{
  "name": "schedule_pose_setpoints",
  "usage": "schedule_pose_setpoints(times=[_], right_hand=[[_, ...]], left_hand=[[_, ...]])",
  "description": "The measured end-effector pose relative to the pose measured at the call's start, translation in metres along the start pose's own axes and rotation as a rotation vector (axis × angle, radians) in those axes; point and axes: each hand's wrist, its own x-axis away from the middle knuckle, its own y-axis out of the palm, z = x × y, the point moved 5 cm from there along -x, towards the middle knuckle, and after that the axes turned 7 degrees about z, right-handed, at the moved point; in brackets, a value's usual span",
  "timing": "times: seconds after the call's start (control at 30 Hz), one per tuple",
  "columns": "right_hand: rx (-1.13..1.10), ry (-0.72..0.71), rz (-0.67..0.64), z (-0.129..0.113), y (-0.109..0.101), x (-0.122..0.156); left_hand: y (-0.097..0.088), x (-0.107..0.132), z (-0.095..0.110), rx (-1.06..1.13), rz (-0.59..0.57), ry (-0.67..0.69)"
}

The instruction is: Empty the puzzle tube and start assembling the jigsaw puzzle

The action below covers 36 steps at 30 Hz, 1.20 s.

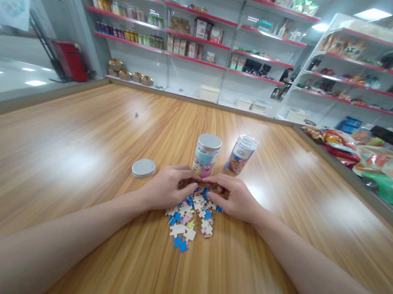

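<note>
A loose pile of jigsaw puzzle pieces (188,212), white, blue, pink and yellow, lies on the wooden table. My left hand (170,186) curves around the pile's far left side, thumb apart from the fingers. My right hand (235,197) cups the far right side in the same way, and the fingertips of both hands nearly meet. Neither hand shows anything gripped; some fingertips are hidden. Just behind the fingers stands a cartoon-printed jar (206,156) with its silver lid on. A second clear jar (241,155), without a lid, stands behind my right hand.
A loose silver lid (143,168) lies flat left of my left hand. Farther back on the table (78,146) is a tiny object (136,114). Packaged snacks (386,168) lie beyond the right edge. Stocked shelves (196,38) stand behind, with a person (286,76) in the distance.
</note>
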Motion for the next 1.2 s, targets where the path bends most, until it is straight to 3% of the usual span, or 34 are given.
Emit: schedule_pose_setpoints(times=[0.1, 0.17, 0.27, 0.33, 0.43, 0.53, 0.77, 0.93, 1.2], right_hand=[[0.037, 0.057, 0.121, 0.001, -0.005, 0.0], [0.091, 0.144, 0.338, 0.007, -0.017, 0.002], [0.229, 0.298, 0.786, 0.024, -0.042, 0.012], [0.262, 0.355, 0.931, 0.041, -0.05, 0.017], [0.106, 0.388, 0.73, 0.07, -0.042, 0.009], [0.062, 0.388, 0.596, 0.077, -0.034, 0.004], [0.197, 0.017, 0.388, 0.017, -0.022, -0.003], [0.221, -0.106, 0.383, -0.002, -0.023, -0.003], [0.242, -0.153, 0.489, -0.015, -0.032, -0.001]], left_hand=[[-0.002, -0.002, -0.007, -0.025, 0.061, -0.065], [-0.002, -0.002, -0.013, -0.057, 0.103, -0.091], [-0.003, -0.003, -0.017, -0.065, 0.132, -0.117], [-0.005, -0.003, -0.017, -0.028, 0.152, -0.134], [-0.009, -0.002, -0.016, 0.029, 0.204, -0.154], [-0.013, -0.001, -0.012, 0.063, 0.259, -0.134], [-0.015, 0.006, 0.013, 0.195, 0.307, 0.106], [-0.02, 0.007, 0.022, 0.096, 0.39, 0.146], [-0.024, 0.004, 0.005, 0.018, 0.453, -0.115]])
